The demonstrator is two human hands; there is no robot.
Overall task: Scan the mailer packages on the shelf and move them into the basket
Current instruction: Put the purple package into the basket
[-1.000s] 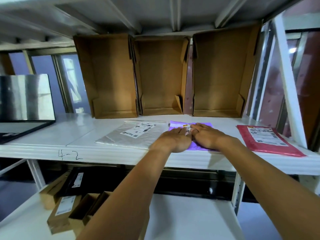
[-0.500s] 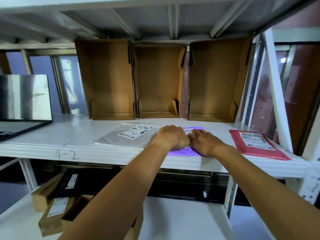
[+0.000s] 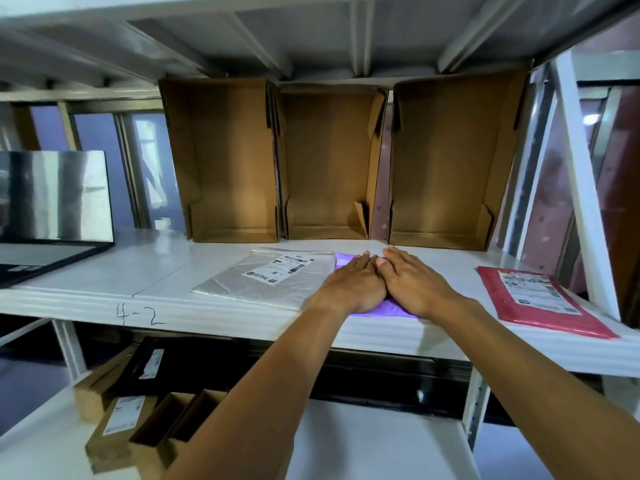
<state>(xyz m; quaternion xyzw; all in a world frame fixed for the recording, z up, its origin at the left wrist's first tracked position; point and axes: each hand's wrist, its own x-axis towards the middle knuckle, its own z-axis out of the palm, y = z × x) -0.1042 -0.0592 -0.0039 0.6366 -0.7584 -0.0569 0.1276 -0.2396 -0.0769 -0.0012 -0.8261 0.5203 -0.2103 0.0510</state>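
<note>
head view: both arms reach forward onto a white shelf (image 3: 104, 278). the left hand (image 3: 349, 285) and the right hand (image 3: 412, 282) lie palm down, side by side and touching each other at the thumbs. both are flat, with fingers straight and held close together, and they press on a purple mailer (image 3: 381, 312). the hands cover most of that mailer; only a strip at its near edge and a corner at its far left show.

just left of it, edge to edge with it, a silvery-white mailer (image 3: 263, 282) lies flat with its printed label facing up. a red mailer (image 3: 540, 303) lies flat well to the right, near the shelf's right end, also label up, apart from the hands.

behind the mailers three open cardboard boxes stand on end in a row with their openings facing the camera: a left box (image 3: 228, 161), a middle box (image 3: 329, 161) and a right box (image 3: 446, 157).

at the far left of the shelf sits an open laptop (image 3: 52, 195) with a reflective screen. the handwritten mark "4-2" (image 3: 138, 315) is on the shelf's front edge. on the lower shelf (image 3: 363, 445) at bottom left are several small cardboard cartons (image 3: 117, 417) with labels.
</note>
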